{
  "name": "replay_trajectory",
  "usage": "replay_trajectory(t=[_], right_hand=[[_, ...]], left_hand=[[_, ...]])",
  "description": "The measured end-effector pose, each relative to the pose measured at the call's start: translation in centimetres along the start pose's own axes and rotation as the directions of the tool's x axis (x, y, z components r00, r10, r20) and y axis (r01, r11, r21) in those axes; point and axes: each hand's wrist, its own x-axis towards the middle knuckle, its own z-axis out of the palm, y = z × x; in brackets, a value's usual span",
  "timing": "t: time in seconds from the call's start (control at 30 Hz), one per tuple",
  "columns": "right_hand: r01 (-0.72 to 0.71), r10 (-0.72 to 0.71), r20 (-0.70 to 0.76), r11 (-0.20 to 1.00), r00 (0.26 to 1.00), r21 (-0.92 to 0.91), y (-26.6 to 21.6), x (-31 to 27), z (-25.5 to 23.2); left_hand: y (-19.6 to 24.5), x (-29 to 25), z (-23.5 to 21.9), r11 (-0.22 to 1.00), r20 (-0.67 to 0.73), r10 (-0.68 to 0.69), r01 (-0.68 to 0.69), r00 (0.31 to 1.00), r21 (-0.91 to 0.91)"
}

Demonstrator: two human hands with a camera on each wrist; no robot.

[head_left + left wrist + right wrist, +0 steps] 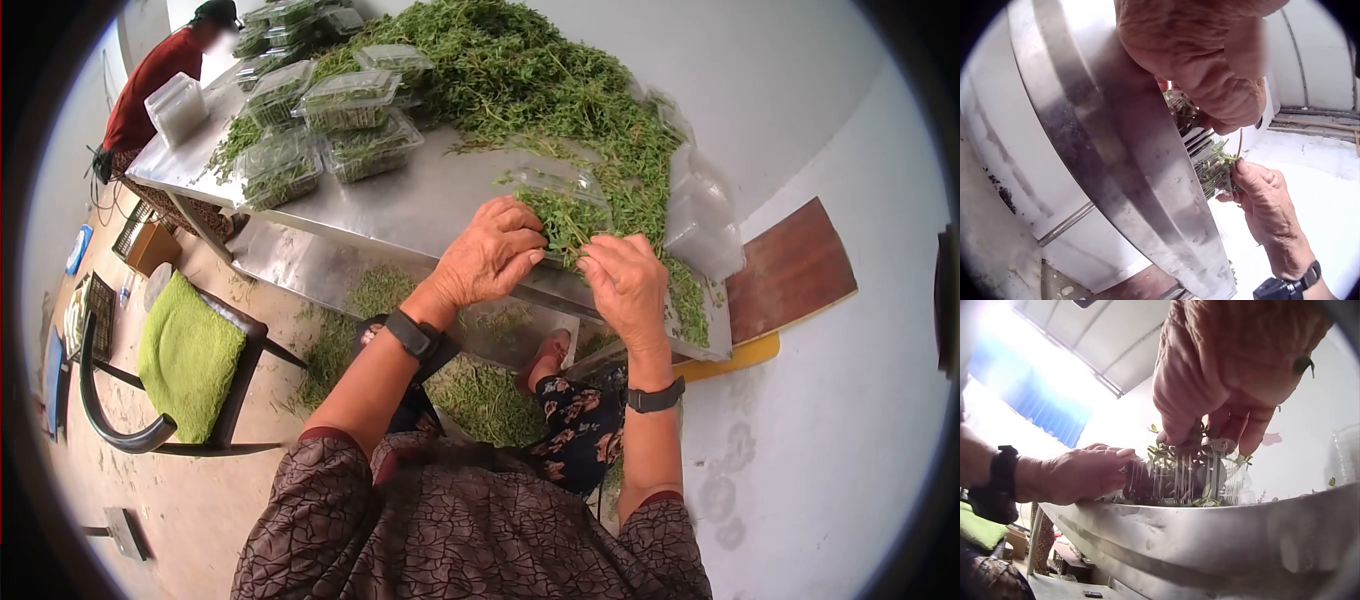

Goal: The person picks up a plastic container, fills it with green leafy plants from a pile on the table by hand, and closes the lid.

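A clear plastic clamshell box [1179,481] filled with leafy green sprigs [562,218] stands at the table's front edge, its transparent lid [560,181] raised behind. At the box's left side, my left hand [492,252] has its fingers curled, and its thumb lies by the rim in the right wrist view. My right hand [627,285] is over the right end of the box. Between its thumb and fingers it pinches green sprigs, with a thin stem [1239,142] sticking up in the left wrist view. The left palm [1200,59] hides part of the box there.
A large heap of greens [520,75] covers the back of the metal table [400,212]. Filled boxes [352,100] are stacked at left; nested containers [702,220] stand at right. A chair with a green towel [190,355] and another person [160,90] are at left.
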Motion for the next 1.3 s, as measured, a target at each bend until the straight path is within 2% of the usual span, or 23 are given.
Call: replay_trajectory(t=[0.17, 0.23, 0.27, 0.33, 0.37, 0.43, 0.57, 0.63, 0.67, 0.73, 0.8, 0.87, 0.9, 0.93, 0.97, 1.03, 1.07, 1.17, 1.27, 1.3], right_hand=[[-0.077, 0.074, 0.060, 0.996, 0.995, 0.049, 0.3, 1.1, -0.1], [-0.133, 0.130, 0.176, 0.991, 0.976, 0.006, 0.6, 1.6, -0.3], [-0.133, 0.129, 0.177, 0.991, 0.976, 0.008, 0.8, 1.9, -0.3], [-0.176, 0.171, 0.271, 0.984, 0.947, -0.007, 1.2, 2.3, -0.2], [-0.176, 0.171, 0.271, 0.984, 0.947, -0.006, 1.1, 2.7, -0.2], [-0.357, 0.318, 0.353, 0.933, 0.880, 0.049, 0.8, 3.3, -0.2], [-0.410, 0.358, 0.373, 0.909, 0.856, 0.069, 0.6, 3.8, 0.1], [-0.418, 0.350, 0.445, 0.906, 0.824, 0.064, 0.7, 4.0, 0.2], [-0.420, 0.350, 0.447, 0.905, 0.823, 0.065, 0.8, 4.0, 0.3], [-0.316, 0.275, 0.504, 0.949, 0.819, -0.004, 1.2, 4.2, 0.4], [-0.275, 0.232, 0.517, 0.961, 0.824, 0.008, 1.6, 4.3, 0.5], [-0.229, 0.184, 0.528, 0.973, 0.829, 0.022, 1.8, 4.3, 0.7], [-0.168, 0.152, 0.539, 0.986, 0.829, -0.019, 1.9, 4.3, 0.8], [-0.106, 0.121, 0.550, 0.993, 0.826, -0.060, 1.9, 4.3, 0.9], [-0.105, 0.120, 0.548, 0.993, 0.828, -0.060, 2.0, 4.3, 0.9], [-0.040, 0.063, 0.538, 0.998, 0.841, -0.054, 2.1, 4.0, 1.0], [-0.040, 0.062, 0.535, 0.998, 0.842, -0.054, 2.2, 3.8, 1.1], [-0.011, 0.025, 0.483, 0.999, 0.875, -0.030, 2.4, 3.3, 1.0], [-0.036, 0.003, 0.432, 0.997, 0.902, 0.066, 1.7, 3.0, 0.1], [-0.103, 0.053, 0.406, 0.989, 0.913, 0.103, 1.1, 2.9, -0.4]], left_hand=[[0.0, 0.0, 0.0, 1.000, -0.005, 0.004, -0.004, 1.000, 0.001], [-0.1, -0.1, 0.1, 1.000, -0.002, 0.003, -0.003, 1.000, -0.001], [-0.1, -0.1, 0.1, 1.000, 0.000, 0.004, -0.004, 1.000, -0.003], [0.0, 0.0, 0.0, 1.000, 0.004, 0.003, -0.002, 1.000, -0.005], [0.0, 0.0, 0.0, 1.000, 0.006, 0.001, -0.001, 1.000, -0.008], [0.1, 0.0, -0.1, 1.000, 0.009, -0.004, 0.004, 1.000, -0.003], [0.0, -0.1, 0.2, 1.000, 0.006, -0.014, 0.014, 1.000, 0.007], [0.0, -0.1, 0.1, 1.000, 0.013, -0.009, 0.008, 1.000, 0.007], [0.1, -0.1, 0.0, 1.000, 0.019, -0.001, 0.001, 1.000, 0.008], [0.3, -0.1, 0.0, 1.000, -0.010, -0.019, 0.019, 1.000, -0.013], [0.8, -0.1, 0.0, 0.999, -0.039, -0.036, 0.035, 0.999, -0.034], [1.4, 0.1, -0.1, 0.986, -0.060, -0.141, 0.135, 0.988, -0.098], [1.2, 0.1, -0.1, 0.986, -0.061, -0.140, 0.134, 0.988, -0.096], [0.8, 0.2, 0.0, 0.998, -0.018, -0.059, 0.059, 0.998, -0.001], [0.5, 0.2, 0.1, 0.996, 0.032, 0.018, -0.021, 0.999, 0.090], [-0.1, 0.1, 0.1, 0.995, 0.078, 0.008, -0.015, 0.997, 0.102], [-0.3, 0.0, 0.1, 0.994, 0.126, -0.005, -0.009, 0.992, 0.111], [-0.3, 0.0, 0.2, 0.996, 0.127, -0.038, 0.028, 0.991, 0.079], [-0.2, 0.0, 0.1, 0.997, 0.129, -0.049, 0.040, 0.990, 0.073], [-0.1, 0.0, 0.0, 0.997, 0.127, -0.048, 0.039, 0.991, 0.073]])
